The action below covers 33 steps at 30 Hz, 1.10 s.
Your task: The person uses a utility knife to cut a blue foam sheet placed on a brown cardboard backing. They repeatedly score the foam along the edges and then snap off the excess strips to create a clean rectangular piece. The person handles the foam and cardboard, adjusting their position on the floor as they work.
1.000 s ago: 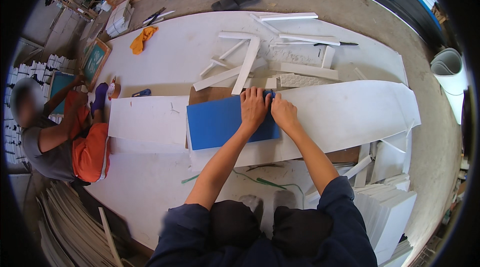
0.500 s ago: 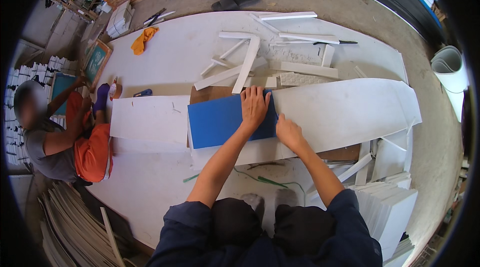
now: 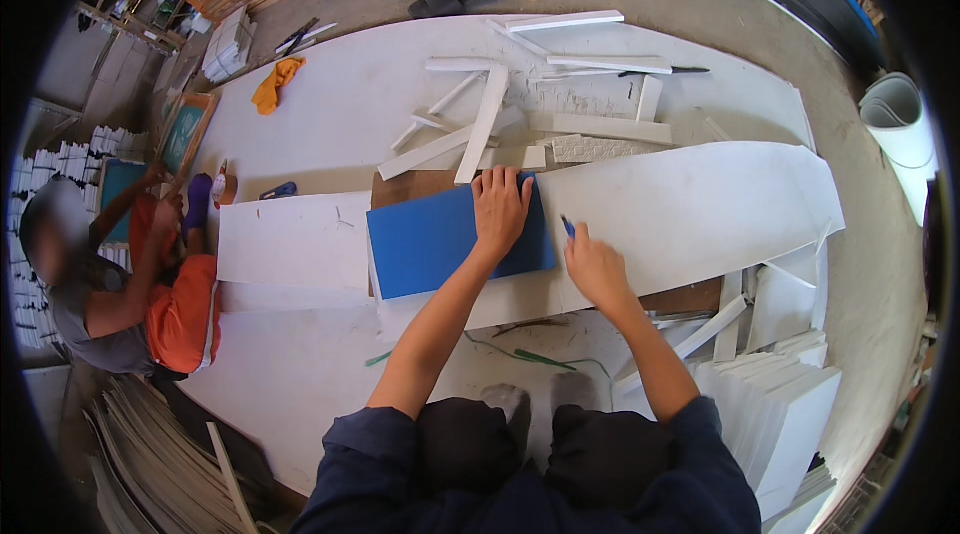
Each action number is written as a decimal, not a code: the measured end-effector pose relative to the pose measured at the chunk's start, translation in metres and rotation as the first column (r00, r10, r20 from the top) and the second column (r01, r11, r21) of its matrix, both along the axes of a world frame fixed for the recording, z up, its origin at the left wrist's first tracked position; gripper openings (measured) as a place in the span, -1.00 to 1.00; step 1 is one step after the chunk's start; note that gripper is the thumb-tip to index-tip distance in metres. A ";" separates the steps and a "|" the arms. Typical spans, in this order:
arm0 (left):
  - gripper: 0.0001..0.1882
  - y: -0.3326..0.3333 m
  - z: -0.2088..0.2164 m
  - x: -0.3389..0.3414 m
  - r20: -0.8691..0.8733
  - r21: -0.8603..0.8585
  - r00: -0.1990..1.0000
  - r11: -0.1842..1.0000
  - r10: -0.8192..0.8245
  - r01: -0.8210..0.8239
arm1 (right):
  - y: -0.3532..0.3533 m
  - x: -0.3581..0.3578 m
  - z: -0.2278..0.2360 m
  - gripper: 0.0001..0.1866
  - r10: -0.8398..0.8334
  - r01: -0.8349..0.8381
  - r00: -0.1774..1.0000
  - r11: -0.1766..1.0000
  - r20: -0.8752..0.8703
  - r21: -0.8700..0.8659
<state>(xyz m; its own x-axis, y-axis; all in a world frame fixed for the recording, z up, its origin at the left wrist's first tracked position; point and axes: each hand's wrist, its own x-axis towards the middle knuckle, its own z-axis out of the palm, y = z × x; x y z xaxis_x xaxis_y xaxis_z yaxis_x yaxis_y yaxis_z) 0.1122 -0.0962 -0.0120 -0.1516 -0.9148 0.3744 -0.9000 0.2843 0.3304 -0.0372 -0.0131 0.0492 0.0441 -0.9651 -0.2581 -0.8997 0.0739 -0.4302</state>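
Note:
A rectangular blue board point(image 3: 425, 239) lies on a long white sheet point(image 3: 680, 204), over a brown panel point(image 3: 405, 190) that shows at its far left. My left hand point(image 3: 500, 214) presses flat on the blue board near its right end, fingers stretched toward the far edge. Just right of the board, my right hand point(image 3: 597, 269) is closed around a slim blue pen-like tool point(image 3: 569, 226). Its tip points up and left, apart from the board's edge. Whether it is a pen or a cutter I cannot tell.
White strips point(image 3: 485, 124) lie loosely beyond the sheet, with a dark-handled tool point(image 3: 690, 70) among them. A blue utility knife point(image 3: 279, 191) rests at left, near a seated person point(image 3: 130, 284) in orange trousers. Stacked white boards point(image 3: 780, 414) stand at right. A green cord point(image 3: 545, 361) lies near my feet.
My right hand has moved right, away from the blue board's edge, bringing the tool into clearer view. My left hand stays on the board. The whole view has shifted slightly.

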 end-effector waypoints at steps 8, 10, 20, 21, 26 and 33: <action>-0.74 -0.002 -0.002 -0.004 0.022 0.039 1.000 0.999 -0.008 0.007 | -0.060 0.003 -0.037 -0.72 -0.108 0.094 0.973 0.993 0.205 0.075; -0.73 -0.003 -0.003 -0.003 0.036 0.070 0.999 0.998 -0.006 0.003 | -0.061 -0.003 -0.042 -0.71 -0.150 0.116 0.954 0.983 0.260 0.142; -0.76 -0.005 -0.003 -0.003 0.022 0.077 0.999 0.997 -0.023 0.021 | -0.061 0.000 -0.038 -0.72 -0.083 0.071 0.978 0.995 0.190 0.069; -0.76 -0.005 -0.003 -0.003 0.017 0.080 0.999 0.996 -0.027 0.025 | -0.061 0.001 -0.039 -0.72 -0.068 0.061 0.982 0.997 0.178 0.044; -0.78 -0.005 -0.005 -0.001 -0.027 0.060 0.998 0.996 -0.058 0.059 | -0.061 0.003 -0.043 -0.73 -0.042 0.048 0.990 0.998 0.135 -0.043; -0.78 -0.005 -0.006 0.003 -0.028 0.061 0.998 0.996 -0.060 0.062 | -0.060 -0.003 -0.051 -0.73 -0.076 0.091 0.983 0.992 0.165 -0.087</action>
<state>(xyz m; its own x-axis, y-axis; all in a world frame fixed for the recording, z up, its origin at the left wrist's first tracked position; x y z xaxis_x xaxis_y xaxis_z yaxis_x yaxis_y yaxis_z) 0.1151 -0.1013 -0.0179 -0.1989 -0.9256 0.3221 -0.8726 0.3169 0.3717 -0.0398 -0.0735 -0.0014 -0.0039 -0.9867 -0.1626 -0.8102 0.0984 -0.5778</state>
